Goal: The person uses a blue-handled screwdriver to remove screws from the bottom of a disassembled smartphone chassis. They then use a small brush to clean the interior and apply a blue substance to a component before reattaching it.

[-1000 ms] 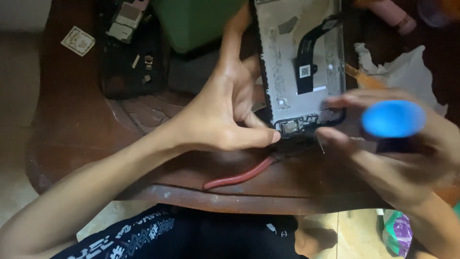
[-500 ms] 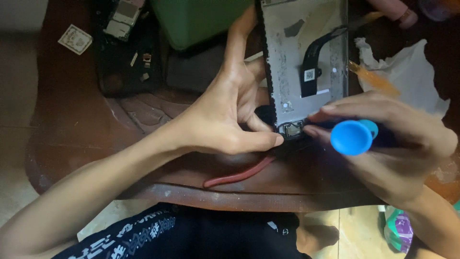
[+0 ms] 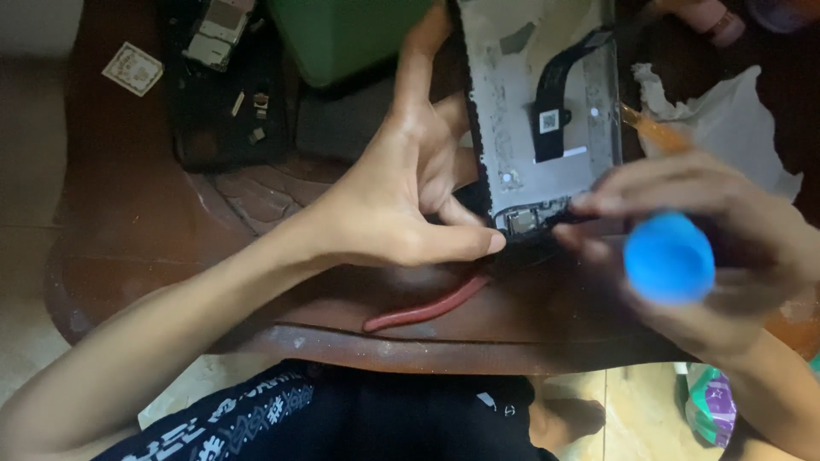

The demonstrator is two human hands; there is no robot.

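One opened grey phone frame with a black ribbon cable across its inner face (image 3: pixel 547 111), lying lengthwise on a dark brown wooden tabletop (image 3: pixel 137 222), bottom end toward the near edge. Left hand (image 3: pixel 401 196) clamped on the frame's left side: index stretched up along the black rim, thumb (image 3: pixel 453 243) pressed flat toward the lower left corner, remaining fingers curled against the edge. Right hand (image 3: pixel 709 248) at the lower right corner, fingers bunched around one tool with a round blue end (image 3: pixel 668 258); fingertips (image 3: pixel 598 203) meeting the frame's bottom edge, the tool's working tip hidden behind them. Blurred, so exact contact point unclear.

One red slender handle (image 3: pixel 427 312) lying flat just below the frame, between it and the tabletop's curved near edge; only a narrow strip of bare wood left there. One crumpled white tissue (image 3: pixel 726 119) to the right of the frame, with one orange stick-like object (image 3: pixel 653 128) poking out from beneath it. One green box-shaped object (image 3: pixel 350 34) at the far edge, touching the frame's upper left. One black flat tray (image 3: pixel 222 94) to the left, holding one small circuit board (image 3: pixel 218 26) and three tiny loose parts (image 3: pixel 252 111). One small square white card (image 3: pixel 132 68) near the far left edge, well apart. Open bare wood at the left portion.
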